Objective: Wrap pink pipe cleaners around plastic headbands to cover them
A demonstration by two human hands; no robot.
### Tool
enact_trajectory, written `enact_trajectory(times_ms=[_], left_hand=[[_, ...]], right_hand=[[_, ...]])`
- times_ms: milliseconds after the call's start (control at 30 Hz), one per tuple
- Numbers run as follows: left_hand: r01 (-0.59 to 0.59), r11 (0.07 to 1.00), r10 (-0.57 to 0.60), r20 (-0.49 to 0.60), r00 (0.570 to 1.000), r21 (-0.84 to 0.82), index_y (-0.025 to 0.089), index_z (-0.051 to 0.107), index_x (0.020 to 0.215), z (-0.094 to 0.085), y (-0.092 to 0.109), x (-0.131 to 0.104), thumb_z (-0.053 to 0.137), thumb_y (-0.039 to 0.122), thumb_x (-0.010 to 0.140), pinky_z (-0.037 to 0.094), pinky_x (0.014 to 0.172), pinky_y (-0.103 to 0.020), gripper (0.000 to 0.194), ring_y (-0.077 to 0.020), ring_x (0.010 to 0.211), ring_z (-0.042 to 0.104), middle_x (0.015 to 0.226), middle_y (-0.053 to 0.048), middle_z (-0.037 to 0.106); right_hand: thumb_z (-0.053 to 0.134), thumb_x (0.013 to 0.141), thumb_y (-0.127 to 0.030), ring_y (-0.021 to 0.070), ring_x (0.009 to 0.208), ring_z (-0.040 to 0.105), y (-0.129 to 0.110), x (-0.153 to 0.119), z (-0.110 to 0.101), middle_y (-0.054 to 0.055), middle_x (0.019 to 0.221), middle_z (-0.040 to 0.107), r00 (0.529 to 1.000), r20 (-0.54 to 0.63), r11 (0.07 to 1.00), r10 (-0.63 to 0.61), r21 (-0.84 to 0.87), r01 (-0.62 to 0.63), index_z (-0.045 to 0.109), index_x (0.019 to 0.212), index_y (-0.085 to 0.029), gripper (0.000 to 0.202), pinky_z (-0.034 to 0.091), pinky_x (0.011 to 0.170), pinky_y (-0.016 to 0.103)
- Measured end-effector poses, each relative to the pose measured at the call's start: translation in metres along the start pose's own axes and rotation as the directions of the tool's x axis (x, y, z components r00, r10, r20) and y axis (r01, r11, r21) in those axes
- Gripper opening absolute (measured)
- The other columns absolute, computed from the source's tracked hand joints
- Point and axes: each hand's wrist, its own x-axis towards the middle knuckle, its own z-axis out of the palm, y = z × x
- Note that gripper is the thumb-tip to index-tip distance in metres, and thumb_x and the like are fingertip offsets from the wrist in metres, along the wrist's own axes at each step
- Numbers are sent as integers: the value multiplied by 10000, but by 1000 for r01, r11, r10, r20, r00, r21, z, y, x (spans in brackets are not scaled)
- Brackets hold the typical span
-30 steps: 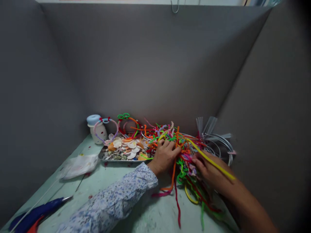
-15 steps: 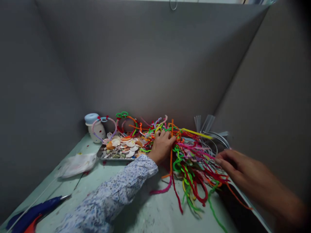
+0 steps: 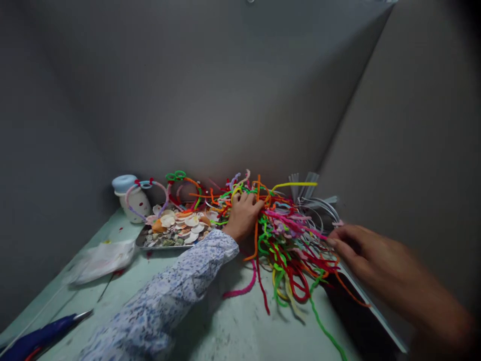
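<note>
A tangled heap of fuzzy pipe cleaners [image 3: 285, 250] in red, green, orange, pink and yellow spreads across the table. My left hand [image 3: 243, 213], in a blue floral sleeve, presses into the top left of the heap with its fingers curled over the stems. At the heap's right side my right hand [image 3: 356, 248] pinches the end of a pink pipe cleaner [image 3: 313, 231] between thumb and fingers. The stem stretches back toward my left hand, its other end lost among the rest. One yellow pipe cleaner [image 3: 296, 184] sticks out above the heap.
Left of the heap, a metal tray [image 3: 165, 247] holds seashells [image 3: 191, 220] and pebbles. Behind it stand pipe-cleaner headbands [image 3: 186, 180] and a white jar [image 3: 137, 205] with a blue lid. A plastic bag [image 3: 103, 260] and a blue-handled tool [image 3: 45, 333] lie nearer. Grey panels surround the table.
The view has shifted, so most things appear farther left. The yellow pipe cleaner's free end has lifted from a downward slant to nearly level. Both hands keep their hold.
</note>
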Motion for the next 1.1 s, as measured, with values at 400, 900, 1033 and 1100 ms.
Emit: enact_trajectory(times_ms=[400,900,1033,1100], left_hand=[[-72,997,72,2,997,10,220,611,1011,-8,-4,-1,437,257,930,301,853,-415,195,-256,943,489,970,-82,581],[-171,985,170,54,984,24,223,612,1059,-4,-13,15,409,232,938,298,855,-419,236,-250,935,493,970,-87,592],[-162,986,160,53,986,44,228,609,1050,1,-9,12,405,235,942,305,851,-419,231,-256,939,495,972,-86,594],[-146,988,143,43,989,56,221,607,1041,4,-7,11,393,228,945,306,856,-421,234,-258,944,496,973,-89,593]], right_hand=[[464,860,-395,206,685,654,-9,29,44,41,784,738,981,185,987,55,140,-82,709,884,-216,304,421,595,267],[467,833,-381,217,623,640,0,32,49,47,717,731,999,34,999,39,-2,-39,733,862,-214,315,384,539,276],[466,827,-378,216,626,634,-2,31,47,47,729,731,998,23,998,55,-29,-54,732,868,-226,309,372,530,275],[455,828,-382,220,625,634,-2,29,45,45,713,725,998,25,997,64,-41,-63,729,859,-234,312,375,531,278]])
